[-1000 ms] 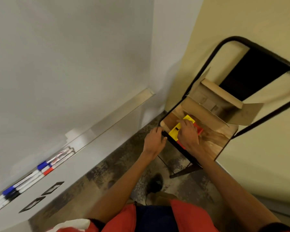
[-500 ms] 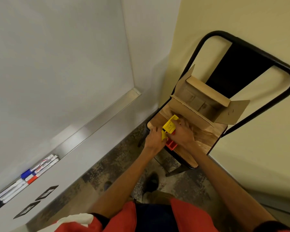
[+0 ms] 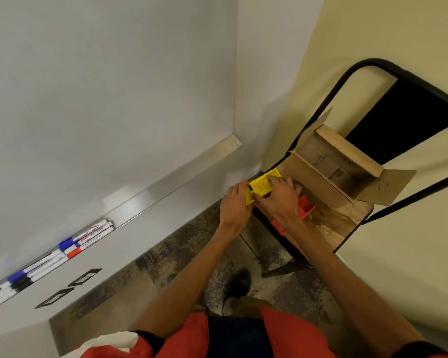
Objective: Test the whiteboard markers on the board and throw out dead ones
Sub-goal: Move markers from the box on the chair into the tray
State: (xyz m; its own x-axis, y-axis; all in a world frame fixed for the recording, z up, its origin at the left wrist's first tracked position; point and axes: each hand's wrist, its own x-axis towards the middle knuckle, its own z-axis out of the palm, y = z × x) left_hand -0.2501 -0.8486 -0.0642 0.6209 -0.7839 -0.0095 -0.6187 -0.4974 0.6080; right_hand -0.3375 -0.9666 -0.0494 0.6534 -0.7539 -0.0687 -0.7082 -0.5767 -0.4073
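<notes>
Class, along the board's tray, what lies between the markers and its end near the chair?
Nothing: in the head view the tray is bare metal from markers to end.

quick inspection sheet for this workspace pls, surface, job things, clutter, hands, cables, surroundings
surface: wooden chair seat, black frame
job's things: markers lying in the whiteboard tray; whiteboard, no marks seen
clutter: open cardboard box and red plastic piece on the seat
hands: left hand and right hand both hold a yellow box at the seat's edge
cables: nothing seen
surroundings: beige wall, mottled floor
</notes>
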